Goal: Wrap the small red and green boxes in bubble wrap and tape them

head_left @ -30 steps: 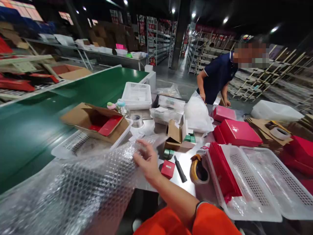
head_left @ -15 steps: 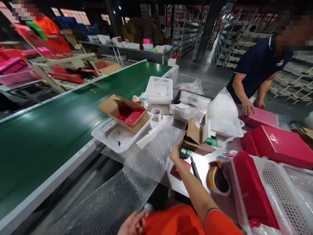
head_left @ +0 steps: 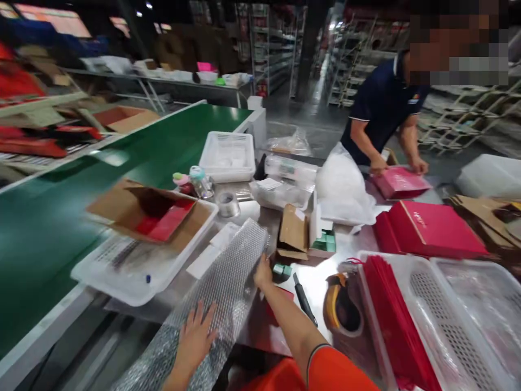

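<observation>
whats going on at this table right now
A person in orange sleeves has a strip of bubble wrap laid out on the metal table. The left hand lies flat on its near part, and the right hand presses its far right edge. Beside the right hand lie a black knife and a tape roll. Across the table a co-worker in a dark shirt has both hands on a pink box.

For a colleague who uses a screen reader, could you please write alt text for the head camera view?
A person's left hand presses flat on a strip of bubble wrap on a steel packing table while the right hand holds its far edge. Around it lie an open cardboard box in a white tray, a tape roll and red boxes; a co-worker handles a pink box opposite.
</observation>
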`<action>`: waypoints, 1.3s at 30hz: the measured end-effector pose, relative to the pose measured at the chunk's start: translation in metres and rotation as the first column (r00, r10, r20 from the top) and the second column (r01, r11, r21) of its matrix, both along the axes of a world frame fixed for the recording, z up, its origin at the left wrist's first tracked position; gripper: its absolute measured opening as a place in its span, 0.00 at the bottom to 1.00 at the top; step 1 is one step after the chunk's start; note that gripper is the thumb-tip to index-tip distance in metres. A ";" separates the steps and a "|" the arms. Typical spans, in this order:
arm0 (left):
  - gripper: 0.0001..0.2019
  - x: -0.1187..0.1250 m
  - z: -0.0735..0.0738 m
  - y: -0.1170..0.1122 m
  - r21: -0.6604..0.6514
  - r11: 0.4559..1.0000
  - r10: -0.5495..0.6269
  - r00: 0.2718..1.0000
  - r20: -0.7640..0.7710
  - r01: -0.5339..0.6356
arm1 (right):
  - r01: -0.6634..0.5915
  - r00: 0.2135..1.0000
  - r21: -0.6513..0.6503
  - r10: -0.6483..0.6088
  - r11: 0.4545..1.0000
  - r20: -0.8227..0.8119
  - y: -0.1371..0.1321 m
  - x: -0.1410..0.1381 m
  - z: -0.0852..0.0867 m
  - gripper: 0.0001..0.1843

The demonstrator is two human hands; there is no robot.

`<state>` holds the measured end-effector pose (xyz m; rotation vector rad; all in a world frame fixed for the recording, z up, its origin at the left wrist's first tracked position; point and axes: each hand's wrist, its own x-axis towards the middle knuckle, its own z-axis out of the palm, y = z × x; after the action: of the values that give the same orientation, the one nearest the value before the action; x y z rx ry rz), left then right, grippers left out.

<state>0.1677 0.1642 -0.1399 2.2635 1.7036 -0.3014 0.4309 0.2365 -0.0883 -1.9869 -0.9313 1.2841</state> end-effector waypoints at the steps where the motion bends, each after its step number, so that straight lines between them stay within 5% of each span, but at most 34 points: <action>1: 0.34 -0.001 -0.010 0.003 -0.025 0.999 -0.039 0.998 -0.045 0.038 | 0.024 0.999 -0.033 -0.023 0.999 0.028 -0.003 -0.003 0.000 0.48; 4: 0.35 -0.007 -0.033 0.012 -0.104 0.986 -0.136 0.987 -0.084 0.127 | 0.063 0.994 -0.115 -0.051 0.991 0.101 -0.017 -0.017 0.004 0.51; 7: 0.36 -0.013 -0.040 0.016 -0.105 0.978 -0.191 0.978 -0.083 0.182 | -0.109 0.974 -0.003 0.108 0.994 0.197 -0.046 -0.025 0.016 0.45; 11: 0.35 -0.011 -0.028 0.017 -0.067 0.973 -0.228 0.962 -0.147 0.221 | -0.253 0.931 0.217 0.177 0.943 0.319 -0.095 -0.002 0.038 0.31; 14: 0.34 -0.006 -0.016 0.020 -0.084 0.971 -0.236 0.959 -0.156 0.225 | -0.161 0.907 0.208 0.062 0.965 0.417 -0.129 0.032 0.044 0.29; 19: 0.37 0.003 -0.004 0.023 -0.122 0.979 -0.176 0.978 -0.111 0.163 | -0.077 0.881 0.158 -0.007 0.984 0.473 -0.166 0.066 0.029 0.27; 28: 0.39 0.009 0.005 0.023 -0.160 0.973 -0.185 0.977 -0.109 0.167 | -0.350 0.808 -0.005 0.304 0.937 0.505 -0.161 0.053 0.019 0.41; 39: 0.36 -0.011 -0.043 0.025 -0.078 0.952 -0.305 0.934 -0.187 0.295 | -0.426 0.747 -0.041 0.377 0.904 0.547 -0.163 0.045 -0.021 0.45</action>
<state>0.1564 0.1896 -0.1825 2.5276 1.4094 -0.6470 0.4761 0.0737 -0.1091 -2.1981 -1.7441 0.8483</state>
